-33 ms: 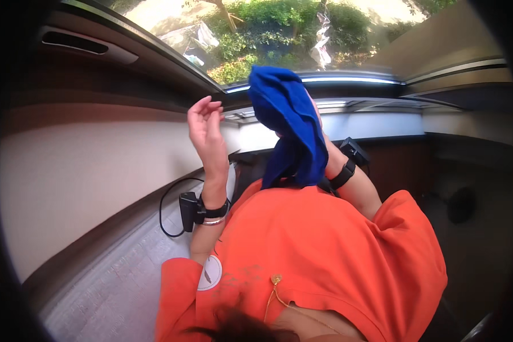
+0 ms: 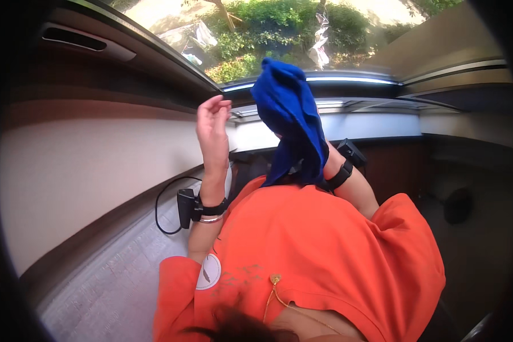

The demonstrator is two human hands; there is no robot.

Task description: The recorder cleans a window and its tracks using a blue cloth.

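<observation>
In the head view, the only one, the left hand [image 2: 212, 134] is now hanging a little closer to the blue cloth [image 2: 288, 108] than it was a moment ago, its fingers loosely curled, holding nothing and staying apart from the fabric. The cloth's top is now rising into a sharper peak and reaching slightly further toward the window frame [image 2: 350, 78], while its lower folds are trailing down to the front of the orange shirt [image 2: 325, 239].

The right hand [image 2: 332, 155] is disappearing behind the cloth, seemingly holding it up; I am seeing only the part by the wrist strap [image 2: 342, 174], so I cannot tell whether its fingers are clamping the fabric or merely carrying it. On the left wrist a black device [image 2: 186, 208] is sitting above a silver bracelet [image 2: 211, 219]. To my eye, the shift is small: the cloth is being rearranged, and the right arm is probably doing the supporting.
</observation>
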